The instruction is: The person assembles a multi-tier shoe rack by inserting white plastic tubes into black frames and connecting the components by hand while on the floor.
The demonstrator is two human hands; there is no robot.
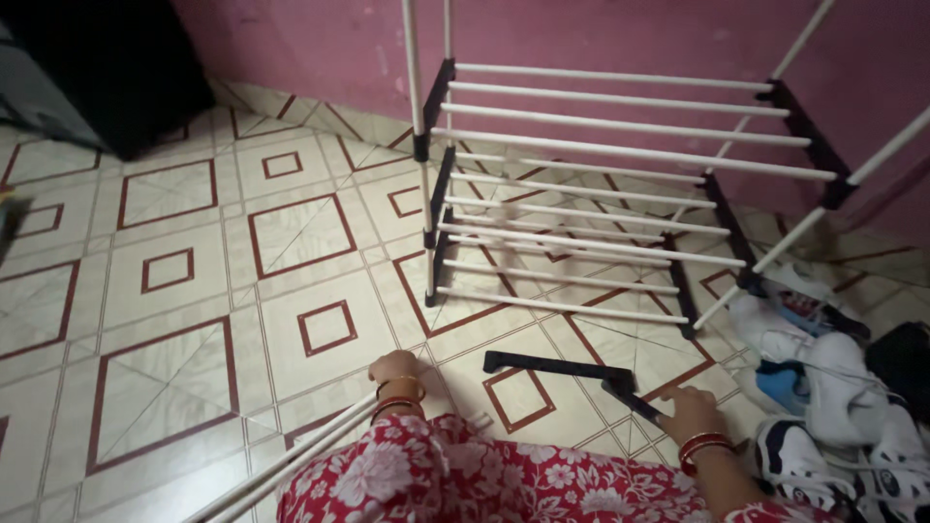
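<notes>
My left hand (394, 369) rests on the tiled floor with its fingers curled, beside the ends of some white rods (291, 463) that lie slanting across my lap. My right hand (690, 407) grips one end of a black plastic connector bar (635, 399). A second black connector bar (557, 366) lies flat on the floor between my hands. A shoe rack (591, 194) of white rods and black side brackets stands just beyond, with three tiers of rods.
White sports shoes (823, 387) are piled at the right, next to a dark bag (901, 358). A black cabinet (107, 68) stands at the far left. A pink wall (320, 48) runs behind the rack. My red floral clothing (484, 479) fills the bottom edge.
</notes>
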